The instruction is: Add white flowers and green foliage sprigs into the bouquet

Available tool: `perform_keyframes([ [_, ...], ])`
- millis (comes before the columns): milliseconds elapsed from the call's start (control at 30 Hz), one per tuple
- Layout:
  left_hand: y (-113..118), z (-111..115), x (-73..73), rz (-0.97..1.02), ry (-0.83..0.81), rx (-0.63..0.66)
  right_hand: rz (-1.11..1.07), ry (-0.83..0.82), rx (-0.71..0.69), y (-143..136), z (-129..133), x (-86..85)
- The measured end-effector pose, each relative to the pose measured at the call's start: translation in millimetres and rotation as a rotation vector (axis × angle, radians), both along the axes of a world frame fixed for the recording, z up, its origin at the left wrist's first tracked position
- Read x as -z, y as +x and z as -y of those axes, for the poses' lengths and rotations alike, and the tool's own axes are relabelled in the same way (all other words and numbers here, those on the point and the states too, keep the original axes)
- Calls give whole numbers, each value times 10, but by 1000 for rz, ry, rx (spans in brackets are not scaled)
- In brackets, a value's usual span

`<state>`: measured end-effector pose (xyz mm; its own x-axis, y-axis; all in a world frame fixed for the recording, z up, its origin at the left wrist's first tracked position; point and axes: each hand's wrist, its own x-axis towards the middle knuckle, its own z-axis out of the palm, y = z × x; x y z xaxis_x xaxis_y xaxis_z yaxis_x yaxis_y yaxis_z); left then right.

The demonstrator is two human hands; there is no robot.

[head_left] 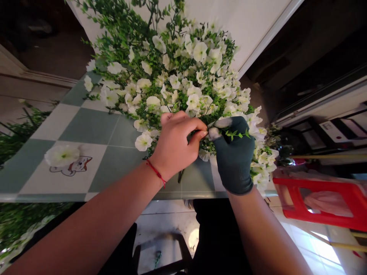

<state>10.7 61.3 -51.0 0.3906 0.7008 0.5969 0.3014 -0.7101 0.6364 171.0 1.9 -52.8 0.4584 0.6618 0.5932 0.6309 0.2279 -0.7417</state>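
Observation:
My left hand, bare with a red string bracelet at the wrist, is closed in a pinch, thumb and forefinger pressed together. Its fingertips meet those of my right hand, which wears a dark green glove with pale fingertips. The gloved fingers are closed around a green leafy sprig whose leaves stick out over the glove. What lies between the left fingertips is too small to make out. Right behind both hands rises a big heap of white artificial flowers with green foliage.
One loose white flower lies on the green-and-white checked table at the left. More greenery is beyond its left edge. A red plastic stool stands at the right, near a dark shelf. A pale wall rises behind the flowers.

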Motion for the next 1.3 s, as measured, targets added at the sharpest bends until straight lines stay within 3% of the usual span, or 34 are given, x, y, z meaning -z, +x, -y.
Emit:
perform_keyframes([
  [167, -6, -18, -21, -21, -66, 1, -15, 2, -51, 28, -22, 43],
  [333, 5, -28, -54, -23, -133, 2, -186, -70, -156, 23, 53, -36],
  [833, 0, -19, -53, -81, -46, 25, -35, -8, -65, 53, 94, -116],
  [1300, -15, 1, -42, -45, 13, 27, -204, -24, -204, 64, 74, -129],
])
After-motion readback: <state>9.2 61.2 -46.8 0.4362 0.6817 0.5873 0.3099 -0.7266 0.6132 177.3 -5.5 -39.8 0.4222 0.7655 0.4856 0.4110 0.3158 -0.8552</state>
